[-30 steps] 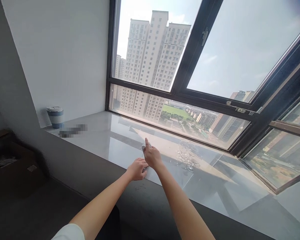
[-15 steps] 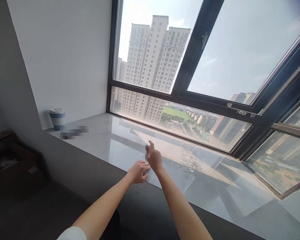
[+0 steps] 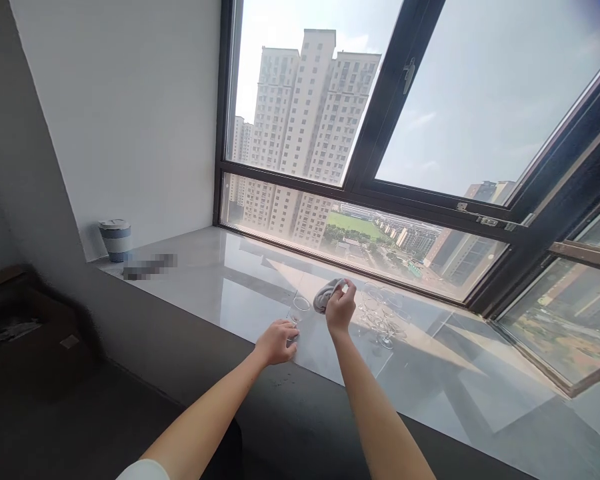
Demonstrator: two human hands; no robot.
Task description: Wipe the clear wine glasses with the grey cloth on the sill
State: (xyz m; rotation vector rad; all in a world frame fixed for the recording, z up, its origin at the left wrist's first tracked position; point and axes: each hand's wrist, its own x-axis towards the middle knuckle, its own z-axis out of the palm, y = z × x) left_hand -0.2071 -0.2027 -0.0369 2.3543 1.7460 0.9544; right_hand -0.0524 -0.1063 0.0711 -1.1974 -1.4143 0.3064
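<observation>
A clear stemmed glass [image 3: 299,311] stands upright on the glossy sill [image 3: 220,280]. My left hand [image 3: 275,343] is closed round its foot and stem, near the sill's front edge. My right hand [image 3: 340,309] is raised just right of the glass, pinching a bunched grey cloth [image 3: 326,294] that hangs beside the bowl and clear of it. Several more clear stemmed glasses [image 3: 380,313] stand in a cluster to the right of my right hand.
A blue-and-white lidded cup [image 3: 115,240] stands in the sill's far left corner by the white wall. Dark window frames [image 3: 360,187] run along the sill's back. A dark low shelf [image 3: 25,320] sits at the lower left.
My right hand has drawn the grey cloth out of the glass and moved right and up. The glass bowl now shows bare. My left hand has stayed on the glass foot.
</observation>
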